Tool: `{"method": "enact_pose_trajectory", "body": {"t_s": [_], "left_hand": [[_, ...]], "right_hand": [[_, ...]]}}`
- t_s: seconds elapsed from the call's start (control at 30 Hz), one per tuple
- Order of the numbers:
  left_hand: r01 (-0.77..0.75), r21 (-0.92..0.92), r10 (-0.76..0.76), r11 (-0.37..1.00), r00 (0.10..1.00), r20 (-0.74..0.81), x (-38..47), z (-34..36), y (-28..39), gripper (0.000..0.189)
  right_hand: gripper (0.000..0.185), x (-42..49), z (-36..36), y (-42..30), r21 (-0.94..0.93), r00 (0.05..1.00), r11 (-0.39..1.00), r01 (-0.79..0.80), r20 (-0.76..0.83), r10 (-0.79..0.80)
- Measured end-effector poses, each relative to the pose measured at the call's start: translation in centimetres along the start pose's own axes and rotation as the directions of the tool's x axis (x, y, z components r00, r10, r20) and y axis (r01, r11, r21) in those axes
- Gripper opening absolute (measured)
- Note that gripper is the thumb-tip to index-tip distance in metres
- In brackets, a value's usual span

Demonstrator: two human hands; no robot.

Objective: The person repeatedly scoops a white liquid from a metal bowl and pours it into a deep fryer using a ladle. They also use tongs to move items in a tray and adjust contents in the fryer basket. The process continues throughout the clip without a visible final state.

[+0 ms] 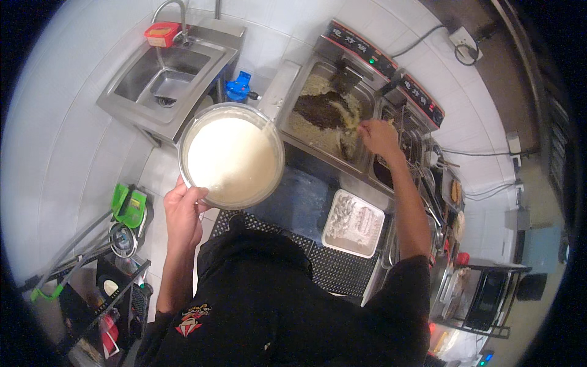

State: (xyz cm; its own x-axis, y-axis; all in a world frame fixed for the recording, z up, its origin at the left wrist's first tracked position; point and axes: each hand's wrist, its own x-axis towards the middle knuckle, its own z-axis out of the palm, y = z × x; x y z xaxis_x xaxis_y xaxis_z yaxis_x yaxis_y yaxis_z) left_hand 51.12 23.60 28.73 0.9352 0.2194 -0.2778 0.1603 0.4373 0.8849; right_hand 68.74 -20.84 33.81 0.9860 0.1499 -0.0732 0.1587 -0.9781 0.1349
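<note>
My left hand (pixel 185 206) grips the rim of a round bowl of pale, creamy batter (pixel 231 158), which it holds up left of the fryers. My right hand (pixel 378 137) is over the right edge of the larger electric deep fryer (pixel 283 124). Its fingertips are close together beside a pale, batter-like strand (pixel 344 114) in the fryer; whether they hold anything cannot be told. Pale foam and crumbs float on the dark oil (pixel 316 110). A white tray with flour-like powder (pixel 330 234) lies below the fryer.
A smaller fryer (pixel 383 176) with a wire basket (pixel 409 124) adjoins on the right. At the upper left is a steel sink (pixel 133 110) with a red container (pixel 161 34) by its faucet. A green dustpan (pixel 130 206) stands at the left. Black perforated matting (pixel 344 270) lies below.
</note>
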Motion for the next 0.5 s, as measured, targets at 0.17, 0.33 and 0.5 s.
{"method": "enact_pose_trajectory", "body": {"t_s": [0.17,0.33,0.5], "left_hand": [[0.011,-0.058,-0.014,0.998,0.998,-0.057,-0.8,-0.7,0.5,0.022],[-0.038,-0.002,0.038,0.999,0.997,-0.073,-0.5,-1.1,-0.2,0.025],[-0.034,0.038,0.036,0.999,0.997,-0.063,-0.1,-1.0,-0.4,0.025]], "right_hand": [[0.027,3.6,-0.6,-1.8,0.104,0.953,0.993,-0.053,-0.29,0.081],[0.026,0.8,-0.2,-1.5,0.08,0.981,0.993,-0.087,-0.166,0.099],[0.028,-5.1,1.3,1.2,0.168,1.0,0.986,0.007,-0.002,-0.006]]}}
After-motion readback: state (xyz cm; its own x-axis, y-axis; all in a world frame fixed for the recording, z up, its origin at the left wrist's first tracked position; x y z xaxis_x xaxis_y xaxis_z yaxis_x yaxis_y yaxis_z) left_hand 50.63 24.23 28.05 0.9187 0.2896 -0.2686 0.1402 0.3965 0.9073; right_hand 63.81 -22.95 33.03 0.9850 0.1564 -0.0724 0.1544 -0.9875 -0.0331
